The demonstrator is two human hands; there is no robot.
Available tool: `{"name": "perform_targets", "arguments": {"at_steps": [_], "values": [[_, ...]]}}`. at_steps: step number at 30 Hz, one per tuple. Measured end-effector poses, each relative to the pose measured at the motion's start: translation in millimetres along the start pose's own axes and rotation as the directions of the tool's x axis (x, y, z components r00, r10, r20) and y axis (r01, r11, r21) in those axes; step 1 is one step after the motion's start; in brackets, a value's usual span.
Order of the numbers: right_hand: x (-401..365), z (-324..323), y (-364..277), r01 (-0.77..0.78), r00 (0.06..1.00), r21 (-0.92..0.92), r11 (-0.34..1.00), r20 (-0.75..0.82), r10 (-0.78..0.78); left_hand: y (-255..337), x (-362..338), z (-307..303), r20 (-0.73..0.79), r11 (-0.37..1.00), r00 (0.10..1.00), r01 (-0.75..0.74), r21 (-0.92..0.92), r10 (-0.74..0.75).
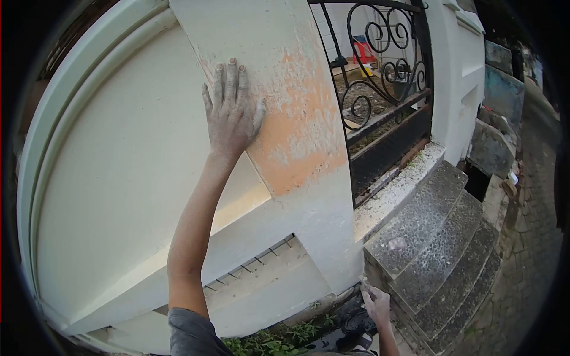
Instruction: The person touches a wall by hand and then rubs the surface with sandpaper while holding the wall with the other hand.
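Observation:
My left hand (230, 115), coated in pale dust, lies against the white wall (249, 35) with its fingers stretched out and apart. Just right of it is a patch of bare orange (300, 133), where the white paint is scraped off in streaks. Low down by the wall's bottom corner is my right hand (377, 305), dusty too. Its fingers are curled together near the edge of the steps; what they hold, if anything, is too small and hidden to name.
A black wrought-iron gate (386, 83) stands right of the wall. Stone steps (427, 237) come down from its sill toward a paved lane (534, 237). Green weeds (279, 335) and a dark wet gutter (332, 335) run along the wall's foot. Behind the gate is a red object (362, 52).

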State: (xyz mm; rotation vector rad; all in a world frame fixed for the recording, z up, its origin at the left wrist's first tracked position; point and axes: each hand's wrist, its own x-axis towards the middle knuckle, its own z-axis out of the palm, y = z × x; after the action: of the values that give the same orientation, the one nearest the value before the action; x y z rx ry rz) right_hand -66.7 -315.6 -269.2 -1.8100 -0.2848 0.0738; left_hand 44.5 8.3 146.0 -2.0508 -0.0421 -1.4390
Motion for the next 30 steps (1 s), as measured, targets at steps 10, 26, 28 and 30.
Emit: {"name": "perform_targets", "arguments": {"at_steps": [10,26,28,30], "values": [[75,24,-57,0.163,0.985,0.030,0.986,-0.054,-0.161,32,-50,17,-0.034,0.995,0.998,0.057,-0.082,-0.059],[276,121,-107,0.683,0.372,-0.382,0.623,-0.551,-0.747,57,-93,19,0.062,0.984,0.992,-0.104,-0.145,0.114],[283,139,-105,0.661,0.350,-0.354,0.662,-0.634,-0.689,57,-93,20,0.042,0.981,0.991,-0.117,-0.154,0.125],[287,145,-100,0.654,0.326,-0.367,0.661,-0.653,-0.684,54,-90,21,0.020,0.977,0.988,-0.145,-0.158,0.150]]}}
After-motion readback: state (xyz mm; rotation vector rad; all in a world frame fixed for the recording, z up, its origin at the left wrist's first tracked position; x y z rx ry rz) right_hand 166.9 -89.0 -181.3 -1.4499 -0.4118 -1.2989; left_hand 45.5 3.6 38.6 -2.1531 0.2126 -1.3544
